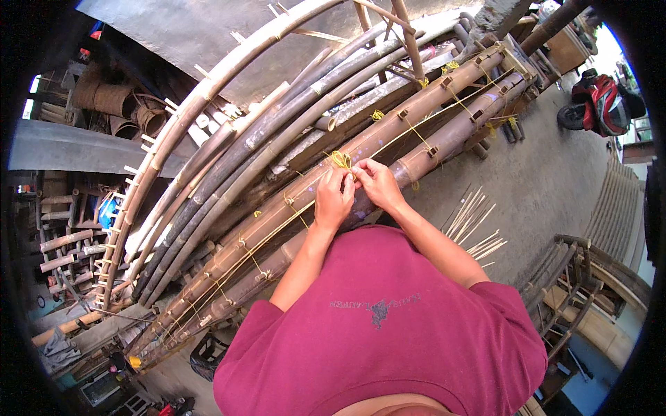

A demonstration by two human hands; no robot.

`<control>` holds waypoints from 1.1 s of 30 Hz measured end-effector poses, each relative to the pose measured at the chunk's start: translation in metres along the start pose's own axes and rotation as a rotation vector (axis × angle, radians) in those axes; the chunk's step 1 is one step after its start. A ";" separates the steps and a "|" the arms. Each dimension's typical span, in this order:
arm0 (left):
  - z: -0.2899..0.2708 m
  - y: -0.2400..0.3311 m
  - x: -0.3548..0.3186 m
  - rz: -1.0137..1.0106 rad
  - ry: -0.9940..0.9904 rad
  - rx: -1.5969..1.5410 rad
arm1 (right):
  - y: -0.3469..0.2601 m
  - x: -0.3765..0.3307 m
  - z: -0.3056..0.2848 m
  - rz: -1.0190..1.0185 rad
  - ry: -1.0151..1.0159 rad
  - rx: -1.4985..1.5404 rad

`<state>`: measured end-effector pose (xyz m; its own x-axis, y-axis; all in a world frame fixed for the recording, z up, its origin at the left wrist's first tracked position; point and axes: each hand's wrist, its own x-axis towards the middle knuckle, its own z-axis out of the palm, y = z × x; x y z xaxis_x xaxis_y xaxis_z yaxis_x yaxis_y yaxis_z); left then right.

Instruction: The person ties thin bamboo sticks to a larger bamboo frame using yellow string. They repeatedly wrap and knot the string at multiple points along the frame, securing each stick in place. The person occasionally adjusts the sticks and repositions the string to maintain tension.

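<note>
Two thick brown bamboo poles lie side by side in front of me, a far pole [374,141] and a near pole [416,163]. Yellow cord is tied across them at several spots, beside small pegs and notches. Over the far pole, my left hand [334,199] and my right hand [377,183] meet with their fingertips pinched together. A looped bundle of yellow cord [340,159] sticks up at the fingers, and both hands grip its strand. The exact knot or crossing is hidden behind my fingers.
Long curved bamboo poles [239,161] lie beyond the work. Thin bamboo sticks [472,215] are on the floor at right, near a bamboo frame [565,291]. A red motorcycle [605,104] stands at the far right. A dark crate [208,356] sits at lower left.
</note>
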<state>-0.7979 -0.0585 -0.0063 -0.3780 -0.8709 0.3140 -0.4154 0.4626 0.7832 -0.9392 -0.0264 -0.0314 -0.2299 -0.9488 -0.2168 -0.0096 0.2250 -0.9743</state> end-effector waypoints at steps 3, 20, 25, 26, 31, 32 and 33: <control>0.005 0.003 0.000 0.008 0.061 -0.022 | -0.002 0.000 -0.006 -0.058 -0.041 -0.036; -0.001 0.000 0.007 -0.045 -0.052 -0.213 | 0.022 0.006 -0.025 0.117 -0.335 0.525; -0.006 0.001 0.014 0.147 -0.122 -0.079 | 0.020 0.008 -0.027 0.147 -0.278 0.495; -0.007 0.002 0.012 0.143 -0.130 -0.077 | 0.016 0.008 -0.028 0.152 -0.270 0.459; -0.003 -0.007 0.003 0.173 -0.023 0.065 | -0.002 0.006 -0.025 -0.110 -0.240 -0.045; -0.002 -0.009 0.002 0.166 -0.003 0.063 | -0.008 0.005 -0.024 -0.159 -0.223 -0.124; -0.004 -0.005 0.003 0.158 0.016 0.062 | -0.013 0.004 -0.023 -0.191 -0.206 -0.173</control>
<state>-0.7931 -0.0641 -0.0073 -0.4298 -0.7886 0.4399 -0.4025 0.6034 0.6885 -0.9628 -0.0278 -0.0182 -0.0065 -0.9984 -0.0564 -0.2031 0.0566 -0.9775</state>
